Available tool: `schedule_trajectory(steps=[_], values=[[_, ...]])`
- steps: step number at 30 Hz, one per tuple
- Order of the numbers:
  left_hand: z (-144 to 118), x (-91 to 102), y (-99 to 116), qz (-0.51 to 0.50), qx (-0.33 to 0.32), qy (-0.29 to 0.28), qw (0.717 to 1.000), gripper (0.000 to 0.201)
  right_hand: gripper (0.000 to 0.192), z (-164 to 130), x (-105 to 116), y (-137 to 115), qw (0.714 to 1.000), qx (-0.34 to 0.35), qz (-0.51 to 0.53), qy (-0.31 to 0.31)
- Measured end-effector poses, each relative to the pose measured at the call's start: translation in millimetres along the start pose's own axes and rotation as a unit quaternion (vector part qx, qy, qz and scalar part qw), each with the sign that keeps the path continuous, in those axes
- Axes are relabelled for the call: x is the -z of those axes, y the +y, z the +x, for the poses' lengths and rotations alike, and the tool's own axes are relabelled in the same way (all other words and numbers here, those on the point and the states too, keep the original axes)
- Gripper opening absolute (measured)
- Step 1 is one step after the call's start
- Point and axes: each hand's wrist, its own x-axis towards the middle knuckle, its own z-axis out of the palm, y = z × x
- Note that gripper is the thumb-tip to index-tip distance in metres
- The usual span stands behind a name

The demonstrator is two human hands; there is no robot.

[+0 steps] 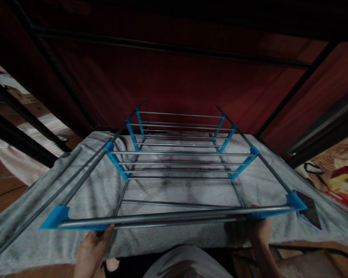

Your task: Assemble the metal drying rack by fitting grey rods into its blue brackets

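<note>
Steel rack (176,154): we steady its near bar over the grey towel (31,200).
Left hand (91,247): fingers wrapped on bar.
Right hand (261,231): gripping bar's right end.

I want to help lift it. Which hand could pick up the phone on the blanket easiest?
Probably the right hand: it grips the drying rack at the corner beside the phone. The left hand holds the far side.
</note>
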Motion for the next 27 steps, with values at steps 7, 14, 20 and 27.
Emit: schedule_trajectory(steps=[7, 14, 20, 27], values=[[-3, -1.9, 4, -0.032, -0.019, 0.022, 0.999, 0.044, 0.026, -40, 3, -13, 0.982, -0.092, 0.103, 0.126], [-12, 0.7, 18, -0.031, -0.022, 0.014, 0.999, 0.043, 0.026, -56, 24, -45, 0.973, 0.223, 0.006, -0.063], [-23, 2.3, 31, -0.057, -0.026, 0.036, 0.997, 0.038, 0.034, -36, -17, -78, 0.913, 0.334, -0.044, -0.229], [-26, -3.8, 25, -0.098, -0.019, 0.027, 0.995, 0.034, 0.03, -28, -67, -113, 0.823, 0.396, -0.063, -0.403]])
